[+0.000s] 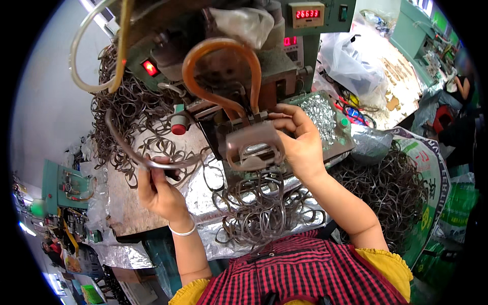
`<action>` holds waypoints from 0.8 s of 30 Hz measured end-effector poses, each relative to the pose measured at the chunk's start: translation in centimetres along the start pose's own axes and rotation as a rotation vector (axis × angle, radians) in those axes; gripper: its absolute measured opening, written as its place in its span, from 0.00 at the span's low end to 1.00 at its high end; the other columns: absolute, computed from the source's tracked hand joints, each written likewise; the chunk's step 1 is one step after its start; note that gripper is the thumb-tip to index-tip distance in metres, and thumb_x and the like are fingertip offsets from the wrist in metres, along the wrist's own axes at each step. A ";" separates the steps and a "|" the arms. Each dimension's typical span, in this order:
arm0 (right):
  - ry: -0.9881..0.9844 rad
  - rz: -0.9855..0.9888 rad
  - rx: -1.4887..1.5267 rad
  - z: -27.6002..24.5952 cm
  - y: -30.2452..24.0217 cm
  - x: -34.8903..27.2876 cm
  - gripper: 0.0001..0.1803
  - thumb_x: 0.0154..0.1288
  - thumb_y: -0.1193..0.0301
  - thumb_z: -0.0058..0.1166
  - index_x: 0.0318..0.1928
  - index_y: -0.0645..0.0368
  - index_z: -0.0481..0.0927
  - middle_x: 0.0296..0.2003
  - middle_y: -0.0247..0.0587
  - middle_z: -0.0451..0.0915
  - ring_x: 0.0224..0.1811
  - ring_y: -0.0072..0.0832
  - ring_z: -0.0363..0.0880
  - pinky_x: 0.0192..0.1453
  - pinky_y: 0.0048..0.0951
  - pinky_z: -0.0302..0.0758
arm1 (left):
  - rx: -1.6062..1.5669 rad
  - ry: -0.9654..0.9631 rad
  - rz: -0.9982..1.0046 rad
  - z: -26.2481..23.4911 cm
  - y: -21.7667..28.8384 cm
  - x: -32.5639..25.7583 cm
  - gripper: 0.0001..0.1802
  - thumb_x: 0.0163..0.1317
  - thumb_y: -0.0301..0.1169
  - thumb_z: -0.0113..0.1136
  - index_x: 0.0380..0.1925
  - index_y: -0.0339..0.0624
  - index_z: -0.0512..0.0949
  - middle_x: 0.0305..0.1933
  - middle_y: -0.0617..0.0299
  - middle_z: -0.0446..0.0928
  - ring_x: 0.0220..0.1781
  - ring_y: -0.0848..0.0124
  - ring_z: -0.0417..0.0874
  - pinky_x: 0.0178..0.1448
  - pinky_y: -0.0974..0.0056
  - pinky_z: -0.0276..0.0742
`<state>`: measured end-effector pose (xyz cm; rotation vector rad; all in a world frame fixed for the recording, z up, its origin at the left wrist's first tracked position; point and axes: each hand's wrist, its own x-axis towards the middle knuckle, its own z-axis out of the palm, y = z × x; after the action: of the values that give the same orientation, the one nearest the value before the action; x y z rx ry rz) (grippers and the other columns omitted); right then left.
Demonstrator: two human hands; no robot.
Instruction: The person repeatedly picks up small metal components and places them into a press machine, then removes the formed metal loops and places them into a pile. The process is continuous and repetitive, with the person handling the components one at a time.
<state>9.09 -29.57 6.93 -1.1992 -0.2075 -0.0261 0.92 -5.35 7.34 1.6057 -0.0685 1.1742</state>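
The right hand point(300, 145) has its grip closed on a flat gray metal loop point(252, 147), pressing it against the machine point(239, 91) at the picture's centre, just under an orange tube point(223, 48). The left hand point(157, 188), at eight o'clock, is clenched on a long curved band point(122, 142). Loose bands point(259, 208) lie piled on the foil-covered surface point(203, 203) (at six o'clock). Seating the loop squarely, fingers clear of the machine's head, looks wise.

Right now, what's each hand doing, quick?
Left hand: closed on a thin curved metal band.
Right hand: fingers curled around the looped metal piece seated at the machine's fixture.
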 end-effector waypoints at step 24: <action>0.312 -0.534 -1.196 -11.5 2.1 2.8 0.09 0.52 0.70 0.67 0.33 0.57 0.81 0.43 0.43 0.80 0.52 0.45 0.75 0.57 0.44 0.72 | 0.199 -0.520 0.789 7.7 0.2 -1.7 0.20 0.42 0.15 0.62 0.39 0.38 0.84 0.38 0.56 0.80 0.31 0.61 0.81 0.31 0.61 0.77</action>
<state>13.76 -39.27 1.51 -2.2613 -0.2347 -0.9053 4.88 -12.21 6.87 2.1109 -1.0242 1.3215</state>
